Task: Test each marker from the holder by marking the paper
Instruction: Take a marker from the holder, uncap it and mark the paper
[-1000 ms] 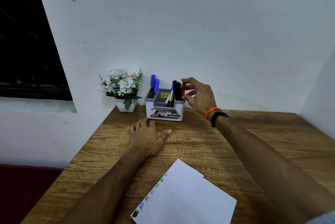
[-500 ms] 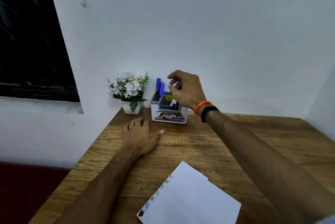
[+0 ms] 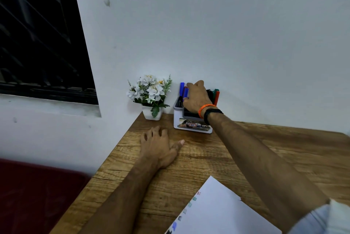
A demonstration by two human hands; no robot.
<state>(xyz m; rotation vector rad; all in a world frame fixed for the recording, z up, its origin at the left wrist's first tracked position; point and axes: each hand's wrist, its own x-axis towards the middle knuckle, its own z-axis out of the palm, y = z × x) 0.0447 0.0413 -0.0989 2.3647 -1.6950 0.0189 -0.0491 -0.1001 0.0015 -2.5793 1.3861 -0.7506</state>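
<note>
Risk: holder (image 3: 193,123) is light and sits close to the flower pot (image 3: 152,115); a sideways tug on a blue marker (image 3: 182,90) could tip it. Right hand (image 3: 197,97) reaches over the holder, fingers curled at the blue markers; grip cannot be confirmed. Left hand (image 3: 159,145) rests on bench (image 3: 246,148), fingers loosely bent, holding nothing. Paper (image 3: 217,213) lies near bench's front edge.

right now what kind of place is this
Probably a small home desk or study corner: a wooden table set against a plain wall, a marker holder, a potted flower and paper.
</note>
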